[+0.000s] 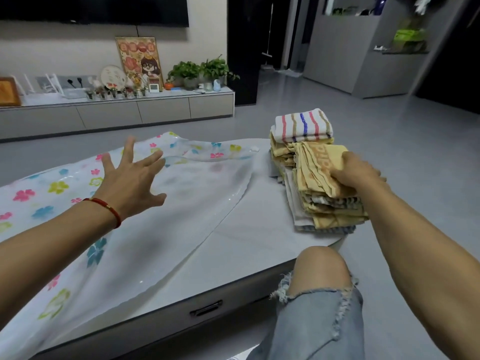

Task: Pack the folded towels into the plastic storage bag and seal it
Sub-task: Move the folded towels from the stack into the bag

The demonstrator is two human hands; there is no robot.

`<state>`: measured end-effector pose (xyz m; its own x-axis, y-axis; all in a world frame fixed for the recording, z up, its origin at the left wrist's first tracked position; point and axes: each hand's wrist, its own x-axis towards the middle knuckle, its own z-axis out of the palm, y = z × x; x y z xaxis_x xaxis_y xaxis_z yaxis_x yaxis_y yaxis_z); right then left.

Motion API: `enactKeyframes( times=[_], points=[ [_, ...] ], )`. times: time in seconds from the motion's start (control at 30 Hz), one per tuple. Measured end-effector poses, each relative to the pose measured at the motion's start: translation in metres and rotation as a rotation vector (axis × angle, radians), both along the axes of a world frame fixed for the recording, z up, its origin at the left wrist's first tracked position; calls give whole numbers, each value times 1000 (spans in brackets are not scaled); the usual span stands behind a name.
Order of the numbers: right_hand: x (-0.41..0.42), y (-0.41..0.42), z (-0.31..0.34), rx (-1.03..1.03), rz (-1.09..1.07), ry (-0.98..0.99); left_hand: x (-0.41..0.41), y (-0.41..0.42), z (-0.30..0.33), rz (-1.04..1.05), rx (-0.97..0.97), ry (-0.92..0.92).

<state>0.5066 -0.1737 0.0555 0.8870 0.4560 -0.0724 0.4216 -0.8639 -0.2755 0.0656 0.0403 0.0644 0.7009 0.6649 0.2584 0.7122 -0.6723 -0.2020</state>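
The plastic storage bag [181, 203] is lying flat across the left and centre of the table [259, 235], while 2 stacks of folded towels [319, 183] are sitting on the table at right of centre. The left hand [130, 178] is hovering over the bag, and the right hand [355, 172] is resting on the nearer stack. A cabinet [117, 110] is standing behind the table in the upper left.

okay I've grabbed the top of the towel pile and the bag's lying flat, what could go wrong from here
1. The right hand grips only the top yellow towels; the leaning towel stack beneath sits near the table edge and may slide off.
2. The plastic storage bag lies flat with no opening visible, and the left hand hovers open above it, so loading one-handed may unfold the towels.
3. The striped towel behind could topple if bumped.
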Motion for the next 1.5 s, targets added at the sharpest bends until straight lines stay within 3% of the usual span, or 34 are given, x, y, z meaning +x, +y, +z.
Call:
enactKeyframes(
  times=[0.3,0.37,0.5,0.53,0.73,0.83,0.97,1.07,1.13,1.3,1.4,1.5],
  points=[
    [24,-20,24,62,213,-104,2,1,-2,28,45,60],
    [29,-22,27,157,196,17,2,1,-3,38,36,53],
    [19,-27,39,472,170,655,2,0,-2,53,31,58],
    [15,-27,43,494,191,739,2,0,-1,58,25,66],
    [-45,-11,77,584,479,732,0,-3,16,115,9,148],
    [-99,14,72,515,713,878,-4,-4,26,91,-26,142],
    [-182,86,20,397,911,1100,-10,-7,41,82,-106,42],
    [-221,163,-25,575,794,1176,-12,-7,50,78,-146,-21],
    [-229,215,-57,693,609,1076,-14,-6,54,55,-152,-41],
    [-242,290,-122,747,164,782,-21,2,60,-4,-200,-47],
    [-249,314,-128,851,138,661,-25,5,57,-29,-205,-59],
    [-242,335,-129,911,123,659,-26,7,56,-43,-225,-83]
  ],
)
